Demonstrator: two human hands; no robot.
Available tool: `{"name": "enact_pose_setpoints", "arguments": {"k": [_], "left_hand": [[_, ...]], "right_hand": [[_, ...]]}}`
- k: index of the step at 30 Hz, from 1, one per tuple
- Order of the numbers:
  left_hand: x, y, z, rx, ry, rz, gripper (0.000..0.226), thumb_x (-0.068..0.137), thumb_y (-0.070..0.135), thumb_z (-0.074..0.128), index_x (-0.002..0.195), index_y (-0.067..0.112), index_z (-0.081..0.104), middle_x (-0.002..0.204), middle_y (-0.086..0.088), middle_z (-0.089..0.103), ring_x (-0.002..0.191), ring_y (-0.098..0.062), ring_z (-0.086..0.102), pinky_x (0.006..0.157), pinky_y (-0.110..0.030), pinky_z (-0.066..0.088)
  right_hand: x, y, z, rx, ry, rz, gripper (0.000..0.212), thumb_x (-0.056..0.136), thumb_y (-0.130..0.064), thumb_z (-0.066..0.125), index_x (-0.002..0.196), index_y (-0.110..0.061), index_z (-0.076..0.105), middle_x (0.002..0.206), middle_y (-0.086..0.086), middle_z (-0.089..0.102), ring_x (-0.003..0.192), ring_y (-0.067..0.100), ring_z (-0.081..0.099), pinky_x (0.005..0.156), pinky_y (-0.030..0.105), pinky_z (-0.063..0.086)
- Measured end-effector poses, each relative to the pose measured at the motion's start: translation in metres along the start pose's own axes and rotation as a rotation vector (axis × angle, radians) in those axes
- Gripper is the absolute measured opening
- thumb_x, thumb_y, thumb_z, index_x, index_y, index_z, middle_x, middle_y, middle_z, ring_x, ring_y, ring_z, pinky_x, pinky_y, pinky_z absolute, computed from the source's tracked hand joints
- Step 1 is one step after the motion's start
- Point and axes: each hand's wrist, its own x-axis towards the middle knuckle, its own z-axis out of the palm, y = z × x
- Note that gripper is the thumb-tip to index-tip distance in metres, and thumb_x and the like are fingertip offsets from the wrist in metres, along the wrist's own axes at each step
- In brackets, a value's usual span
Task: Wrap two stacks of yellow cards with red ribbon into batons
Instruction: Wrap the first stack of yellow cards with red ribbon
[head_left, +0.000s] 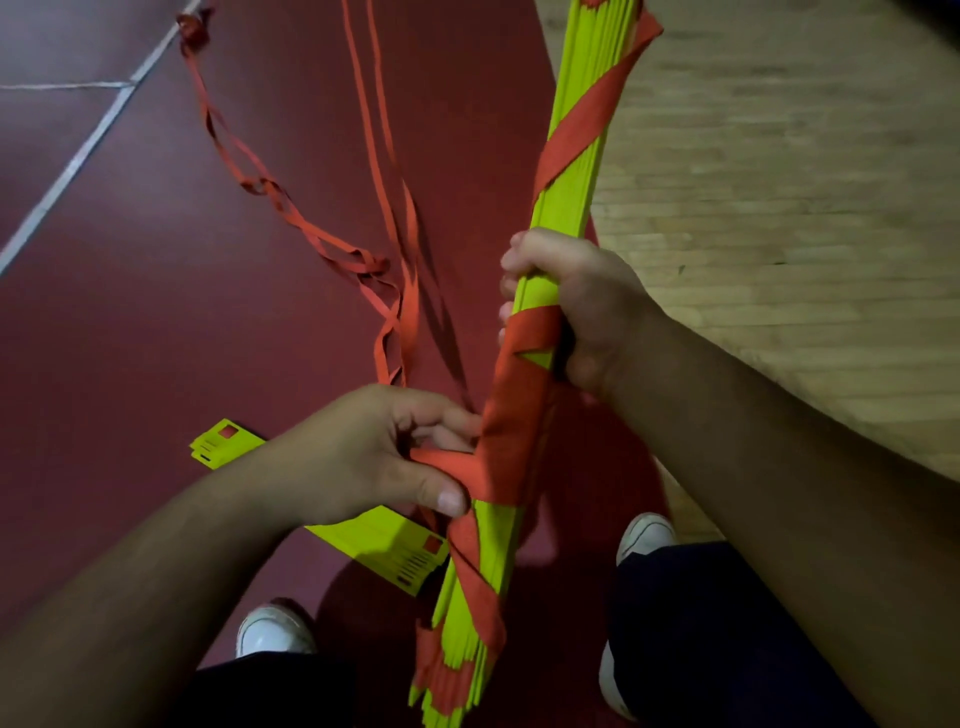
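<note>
Setting: indoor sports hall or gymnasium, most likely.
Evidence:
- Dark red court floor (156, 322) covering left and centre of view; smooth, slightly glossy, reflecting dim light.
- White painted line (78, 161) running diagonally across red court floor at its upper left.
- Thinner white line (57, 85) branching off toward left edge, suggesting court markings.
- Pale wooden strip flooring (779, 156) adjoining red court floor along its right border, narrow boards showing.
- White sneakers (272, 631) standing on red court floor at its lower part.
</note>
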Motion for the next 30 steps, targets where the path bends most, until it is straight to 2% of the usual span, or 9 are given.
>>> {"name": "enact_pose_setpoints", "arguments": {"k": [2, 8, 11, 17, 20, 23, 25, 28, 30], "left_hand": [[-0.002, -0.002, -0.004, -0.032, 0.013, 0.024, 0.069, 0.058, 0.04, 0.093, 0.114, 0.011, 0.067, 0.105, -0.02, 0.072, 0.092, -0.014, 0.068, 0.077, -0.024, 0.055], [-0.007, 0.009, -0.001, 0.104, 0.02, 0.067, 0.059, 0.061, 0.013, 0.08, 0.116, 0.016, 0.062, 0.101, 0.017, 0.072, 0.076, 0.009, 0.061, 0.067, -0.007, 0.044], [-0.004, 0.004, 0.002, 0.032, -0.025, 0.084, 0.057, 0.065, 0.008, 0.077, 0.12, 0.007, 0.062, 0.103, 0.011, 0.072, 0.084, 0.011, 0.061, 0.072, -0.007, 0.045], [-0.001, 0.002, 0.021, -0.157, -0.303, 0.003, 0.017, 0.087, -0.007, 0.064, 0.099, 0.005, 0.059, 0.081, 0.022, 0.067, 0.069, 0.011, 0.056, 0.065, -0.005, 0.043], [-0.002, 0.003, 0.021, -0.197, -0.262, 0.044, 0.033, 0.089, -0.015, 0.055, 0.101, 0.014, 0.066, 0.089, 0.022, 0.071, 0.081, 0.011, 0.062, 0.075, -0.007, 0.046], [-0.001, 0.007, 0.022, -0.18, -0.159, 0.089, 0.033, 0.087, -0.01, 0.059, 0.094, 0.021, 0.069, 0.085, 0.02, 0.069, 0.079, 0.008, 0.061, 0.075, -0.01, 0.046], [0.001, 0.004, 0.023, -0.13, 0.001, 0.093, 0.015, 0.082, 0.002, 0.069, 0.085, 0.011, 0.058, 0.073, 0.018, 0.062, 0.067, 0.002, 0.055, 0.065, -0.015, 0.044], [0.005, -0.003, 0.025, -0.002, 0.332, 0.043, 0.047, 0.06, 0.036, 0.085, 0.078, 0.013, 0.049, 0.064, -0.001, 0.051, 0.058, -0.018, 0.046, 0.05, -0.038, 0.037], [0.006, -0.003, 0.025, 0.177, 0.421, 0.047, 0.048, 0.056, 0.047, 0.083, 0.073, 0.021, 0.047, 0.063, 0.002, 0.051, 0.057, -0.017, 0.047, 0.05, -0.044, 0.04]], "right_hand": [[0.0, -0.002, 0.0, 0.066, -0.037, 0.022, 0.013, 0.079, -0.005, 0.058, 0.072, -0.013, 0.05, 0.062, 0.006, 0.044, 0.048, 0.019, 0.042, 0.052, 0.026, 0.04], [-0.011, -0.007, -0.001, 0.181, -0.236, 0.094, 0.009, 0.085, -0.009, 0.049, 0.088, -0.018, 0.051, 0.062, 0.002, 0.045, 0.051, 0.016, 0.045, 0.055, 0.028, 0.04], [-0.014, -0.001, 0.0, 0.301, -0.379, 0.089, 0.024, 0.073, -0.009, 0.052, 0.095, -0.018, 0.052, 0.064, 0.001, 0.046, 0.053, 0.016, 0.044, 0.056, 0.029, 0.043], [-0.011, 0.001, -0.007, 0.497, -0.677, 0.014, 0.058, 0.055, -0.017, 0.073, 0.108, -0.017, 0.048, 0.071, 0.002, 0.052, 0.056, 0.017, 0.05, 0.059, 0.032, 0.049], [-0.01, 0.0, -0.01, 0.475, -0.607, -0.036, 0.063, 0.049, -0.017, 0.078, 0.106, -0.013, 0.052, 0.081, 0.009, 0.061, 0.075, 0.027, 0.063, 0.076, 0.041, 0.054], [-0.01, -0.005, -0.009, 0.361, -0.432, -0.027, 0.03, 0.062, -0.021, 0.069, 0.089, -0.009, 0.067, 0.092, 0.013, 0.068, 0.089, 0.03, 0.067, 0.088, 0.044, 0.052], [-0.009, -0.006, -0.002, 0.244, -0.218, -0.033, 0.023, 0.082, -0.033, 0.061, 0.085, -0.01, 0.063, 0.09, 0.015, 0.067, 0.082, 0.029, 0.066, 0.077, 0.038, 0.053], [-0.005, 0.006, 0.007, 0.059, 0.068, -0.05, 0.027, 0.087, -0.041, 0.069, 0.084, -0.015, 0.062, 0.083, 0.016, 0.066, 0.072, 0.03, 0.064, 0.063, 0.035, 0.055], [-0.006, 0.016, 0.01, -0.041, 0.175, -0.054, 0.029, 0.081, -0.039, 0.078, 0.082, -0.015, 0.062, 0.078, 0.012, 0.064, 0.066, 0.028, 0.064, 0.061, 0.037, 0.057]]}}
